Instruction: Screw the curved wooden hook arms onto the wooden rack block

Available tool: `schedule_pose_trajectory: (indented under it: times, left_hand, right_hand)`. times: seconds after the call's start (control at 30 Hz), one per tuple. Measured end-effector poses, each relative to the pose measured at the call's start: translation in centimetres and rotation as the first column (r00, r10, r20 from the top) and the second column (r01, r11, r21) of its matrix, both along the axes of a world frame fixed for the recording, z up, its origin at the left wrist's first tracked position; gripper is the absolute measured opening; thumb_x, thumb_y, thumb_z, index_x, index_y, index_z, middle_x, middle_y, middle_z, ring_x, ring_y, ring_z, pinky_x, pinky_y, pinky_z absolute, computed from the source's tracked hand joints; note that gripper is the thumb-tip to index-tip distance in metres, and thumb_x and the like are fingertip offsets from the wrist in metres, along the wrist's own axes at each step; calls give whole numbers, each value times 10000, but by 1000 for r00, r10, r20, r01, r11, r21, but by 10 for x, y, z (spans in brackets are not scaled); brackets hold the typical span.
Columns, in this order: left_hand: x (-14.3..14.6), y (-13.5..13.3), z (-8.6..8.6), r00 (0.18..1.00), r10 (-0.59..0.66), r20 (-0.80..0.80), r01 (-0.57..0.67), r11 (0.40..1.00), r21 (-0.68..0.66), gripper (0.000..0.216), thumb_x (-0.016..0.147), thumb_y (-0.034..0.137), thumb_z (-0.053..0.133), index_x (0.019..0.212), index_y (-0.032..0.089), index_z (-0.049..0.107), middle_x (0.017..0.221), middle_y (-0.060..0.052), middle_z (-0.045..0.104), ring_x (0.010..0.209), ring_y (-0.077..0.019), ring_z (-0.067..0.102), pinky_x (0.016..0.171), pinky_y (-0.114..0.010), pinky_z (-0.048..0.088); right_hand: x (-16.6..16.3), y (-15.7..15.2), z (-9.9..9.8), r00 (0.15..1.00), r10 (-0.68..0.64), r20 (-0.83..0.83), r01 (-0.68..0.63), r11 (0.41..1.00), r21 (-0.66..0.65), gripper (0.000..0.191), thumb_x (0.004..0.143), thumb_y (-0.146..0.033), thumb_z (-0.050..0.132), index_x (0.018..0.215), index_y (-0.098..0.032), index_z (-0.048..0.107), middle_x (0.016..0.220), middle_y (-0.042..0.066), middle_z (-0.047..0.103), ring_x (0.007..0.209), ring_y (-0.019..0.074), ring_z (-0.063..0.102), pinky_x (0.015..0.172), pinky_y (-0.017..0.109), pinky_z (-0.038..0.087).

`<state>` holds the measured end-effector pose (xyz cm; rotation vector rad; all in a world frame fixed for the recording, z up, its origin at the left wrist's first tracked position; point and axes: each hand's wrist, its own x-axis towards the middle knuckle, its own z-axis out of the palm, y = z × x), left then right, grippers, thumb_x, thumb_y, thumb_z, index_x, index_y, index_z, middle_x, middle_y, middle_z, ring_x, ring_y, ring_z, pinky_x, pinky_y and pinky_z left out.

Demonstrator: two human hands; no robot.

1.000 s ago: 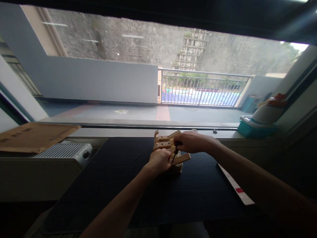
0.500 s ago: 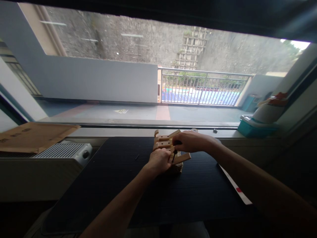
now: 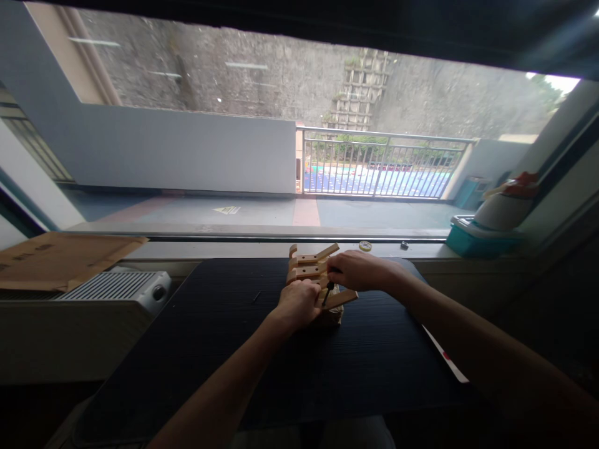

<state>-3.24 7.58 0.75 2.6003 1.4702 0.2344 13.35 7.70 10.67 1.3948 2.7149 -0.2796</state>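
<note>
A small wooden piece with pale, drilled, angled arms (image 3: 309, 272) stands on the black table, its lower part looking rough and brownish. My left hand (image 3: 299, 302) is closed around its near left side, fingers pressed on the wood. My right hand (image 3: 358, 269) is closed on the top of a dark screwdriver (image 3: 329, 292). The screwdriver points down, its tip at the nearest wooden arm (image 3: 344, 300). My fingers hide most of the handle, and the tip's exact contact is too small to make out.
On the black table (image 3: 201, 349), a thin dark screw-like piece (image 3: 257, 297) lies left of my hands. A roll of tape (image 3: 365, 246) and a small dark object (image 3: 404, 245) sit on the windowsill. Beyond are a teal box (image 3: 482, 240), a radiator (image 3: 116, 284) and flat cardboard (image 3: 65, 259).
The whole view has shifted slightly. Both hands keep their places on the wooden piece and the screwdriver, with at most a small turn of the right hand.
</note>
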Motion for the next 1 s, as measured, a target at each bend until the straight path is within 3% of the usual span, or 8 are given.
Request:
schedule_pose_trajectory:
  times: [0.13, 0.3, 0.47, 0.77, 1.0]
  left_hand:
    - [0, -1, 2, 1000, -2, -5, 2, 1000, 12, 217, 806, 345, 519, 869, 196, 664, 937, -62, 709, 871, -224, 653, 734, -289, 480]
    - [1, -1, 2, 1000, 4, -13, -4, 1000, -3, 201, 787, 353, 541, 817, 196, 664, 890, -52, 710, 805, -208, 652, 676, -269, 476]
    - [1, 0, 0, 1000, -4, -8, 4, 1000, -4, 214, 798, 361, 535, 824, 197, 669, 911, -57, 709, 841, -216, 651, 700, -280, 481]
    - [1, -3, 5, 1000, 2, -21, -2, 1000, -7, 235, 813, 374, 536, 905, 199, 663, 966, -63, 705, 902, -229, 651, 748, -290, 489]
    - [1, -2, 3, 999, 19, -35, -19, 1000, -8, 213, 802, 349, 531, 854, 196, 669, 944, -63, 710, 862, -215, 652, 728, -276, 485]
  right_hand:
    - [-1, -5, 8, 1000, 18, -7, -18, 1000, 2, 193, 836, -271, 525, 954, -186, 651, 845, 34, 654, 644, 119, 512, 540, 231, 301]
    - [-3, -5, 2, 999, 34, -11, -34, 999, 19, 196, 855, -215, 472, 868, -157, 660, 821, 49, 658, 676, 124, 529, 566, 232, 312]
    - [-3, -1, -5, 999, -26, 22, 25, 999, 21, 241, 888, -273, 451, 863, -140, 652, 848, 71, 663, 672, 128, 539, 539, 238, 303]
    - [-1, -7, 10, 999, 15, 44, -16, 999, 33, 204, 863, -297, 493, 923, -191, 656, 856, 40, 673, 660, 130, 550, 547, 242, 311]
    - [-8, -7, -2, 997, -9, 82, 4, 998, 69, 239, 875, -248, 435, 878, -154, 654, 860, 88, 688, 745, 172, 604, 582, 254, 322]
